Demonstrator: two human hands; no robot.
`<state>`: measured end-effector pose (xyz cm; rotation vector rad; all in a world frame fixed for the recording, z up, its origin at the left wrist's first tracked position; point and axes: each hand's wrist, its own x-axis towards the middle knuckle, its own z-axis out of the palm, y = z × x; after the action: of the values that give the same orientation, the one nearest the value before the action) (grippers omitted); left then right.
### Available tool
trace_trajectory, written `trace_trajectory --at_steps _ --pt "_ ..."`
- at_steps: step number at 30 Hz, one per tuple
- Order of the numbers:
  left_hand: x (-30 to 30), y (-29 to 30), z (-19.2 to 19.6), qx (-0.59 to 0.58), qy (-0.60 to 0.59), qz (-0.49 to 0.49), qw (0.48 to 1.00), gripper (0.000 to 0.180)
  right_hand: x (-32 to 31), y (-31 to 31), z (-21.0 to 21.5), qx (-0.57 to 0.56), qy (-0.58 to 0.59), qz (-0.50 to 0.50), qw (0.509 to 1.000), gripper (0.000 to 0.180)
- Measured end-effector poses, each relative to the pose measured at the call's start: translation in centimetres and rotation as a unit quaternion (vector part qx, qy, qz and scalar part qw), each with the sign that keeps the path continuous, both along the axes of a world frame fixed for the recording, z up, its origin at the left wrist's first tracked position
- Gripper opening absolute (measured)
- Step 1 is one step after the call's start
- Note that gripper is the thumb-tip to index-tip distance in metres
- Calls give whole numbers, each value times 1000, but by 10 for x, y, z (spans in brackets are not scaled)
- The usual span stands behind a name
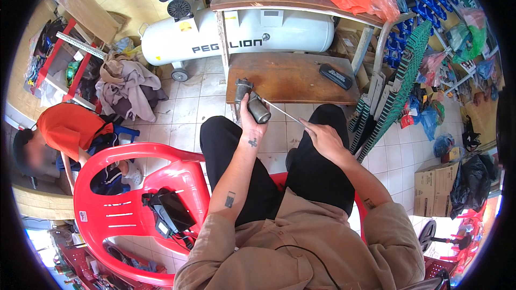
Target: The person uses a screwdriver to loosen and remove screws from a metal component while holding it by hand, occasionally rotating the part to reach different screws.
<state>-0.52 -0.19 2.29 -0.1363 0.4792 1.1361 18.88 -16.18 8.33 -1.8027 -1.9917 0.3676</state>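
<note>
My left hand (247, 117) is wrapped round a grey metal tool body (259, 111), which looks like part of an air tool, with a thick round end and a smaller upper section. It is held up between my knees and the low wooden shelf. My right hand (326, 139) is closed on a thin metal rod (283, 112), like a screwdriver shaft; any handle is hidden in the fingers. The rod slants up to the left, and its far tip meets or nearly meets the side of the tool body.
Ahead stands a wooden bench (290, 70) with a black case (336, 76) on its lower shelf and a white air compressor (177, 37) behind. A red plastic chair (134, 153) holding a black device (171, 212) is at my left. Beyond it sits a person in orange (72, 126). Folded green netting (398, 86) leans right.
</note>
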Motion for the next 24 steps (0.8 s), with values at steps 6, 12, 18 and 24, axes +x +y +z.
trace_trajectory --at_steps 6,12,18,24 --pt "2 -1 0 -6 16 10 1000 36 4 1 0 -11 -6 -7 1000 41" --pt "2 -1 -3 12 36 18 999 33 0 1 2 -27 -5 -3 1000 41" --pt "2 -2 0 15 36 16 999 32 2 1 -1 -21 -10 0 1000 42" --pt "3 -4 1 29 58 16 998 31 2 1 -3 -10 -17 -2 1000 41"
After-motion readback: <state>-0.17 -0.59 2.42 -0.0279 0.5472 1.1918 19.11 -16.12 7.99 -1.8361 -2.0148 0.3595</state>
